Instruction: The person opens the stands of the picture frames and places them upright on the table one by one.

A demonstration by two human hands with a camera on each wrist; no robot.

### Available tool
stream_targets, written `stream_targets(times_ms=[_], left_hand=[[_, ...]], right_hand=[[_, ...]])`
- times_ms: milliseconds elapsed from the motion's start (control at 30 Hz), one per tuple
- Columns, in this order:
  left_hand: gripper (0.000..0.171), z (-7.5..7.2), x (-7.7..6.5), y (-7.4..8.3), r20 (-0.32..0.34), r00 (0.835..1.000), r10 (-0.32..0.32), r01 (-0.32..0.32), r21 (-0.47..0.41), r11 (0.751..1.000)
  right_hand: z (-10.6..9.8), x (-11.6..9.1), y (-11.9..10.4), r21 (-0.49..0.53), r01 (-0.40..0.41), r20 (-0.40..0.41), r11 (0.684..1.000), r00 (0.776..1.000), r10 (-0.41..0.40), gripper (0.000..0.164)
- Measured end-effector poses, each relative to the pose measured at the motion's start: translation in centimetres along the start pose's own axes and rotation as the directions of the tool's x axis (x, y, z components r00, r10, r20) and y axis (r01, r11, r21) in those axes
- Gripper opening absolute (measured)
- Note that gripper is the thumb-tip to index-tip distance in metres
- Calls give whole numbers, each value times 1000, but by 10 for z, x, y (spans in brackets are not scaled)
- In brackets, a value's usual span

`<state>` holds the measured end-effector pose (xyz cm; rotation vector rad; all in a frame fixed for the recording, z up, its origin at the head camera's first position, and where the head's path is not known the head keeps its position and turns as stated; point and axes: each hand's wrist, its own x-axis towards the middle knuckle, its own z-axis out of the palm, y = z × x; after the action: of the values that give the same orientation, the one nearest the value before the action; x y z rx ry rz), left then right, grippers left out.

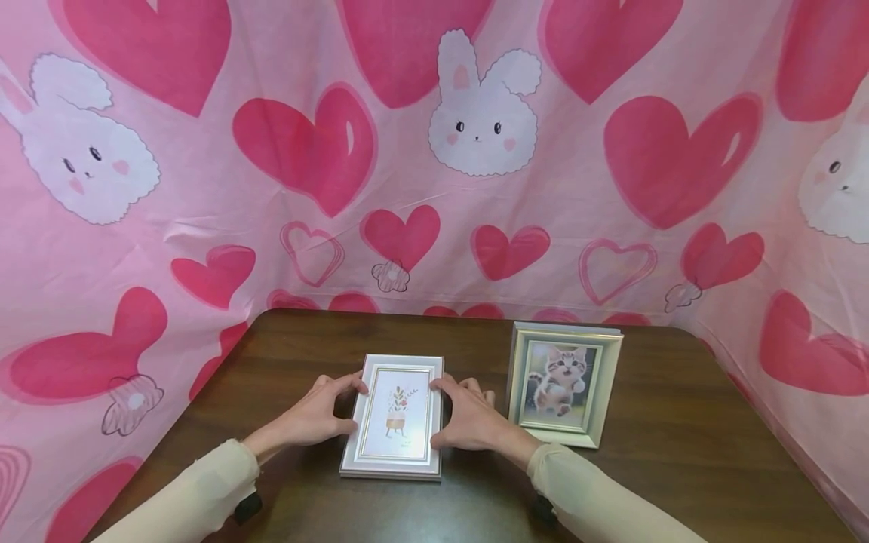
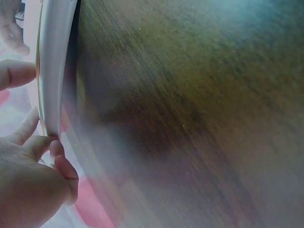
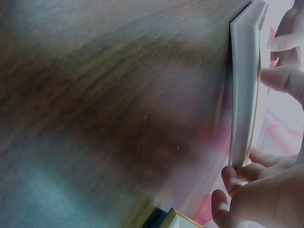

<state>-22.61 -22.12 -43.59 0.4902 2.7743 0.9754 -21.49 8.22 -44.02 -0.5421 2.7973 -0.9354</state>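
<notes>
A white picture frame with a gold inner line and a print of a potted plant lies face up on the brown table, or very close over it. My left hand holds its left side, thumb lower and index finger higher on the border. On the opposite side my right hand grips the border in the same way. In the left wrist view, fingers curl at the frame's edge. The right wrist view shows curled fingers against the other edge.
A cream and gold photo frame with a kitten picture stands upright on the table, right of my right hand. Behind and beside the table hangs a pink cloth with hearts and rabbits.
</notes>
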Motion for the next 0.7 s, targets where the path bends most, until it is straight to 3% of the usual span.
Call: stream_targets(times_ms=[700], left_hand=[[53, 1, -4, 0, -47, 997, 59, -59, 15, 998]], right_hand=[[0, -2, -2, -39, 40, -34, 998, 999, -41, 87]])
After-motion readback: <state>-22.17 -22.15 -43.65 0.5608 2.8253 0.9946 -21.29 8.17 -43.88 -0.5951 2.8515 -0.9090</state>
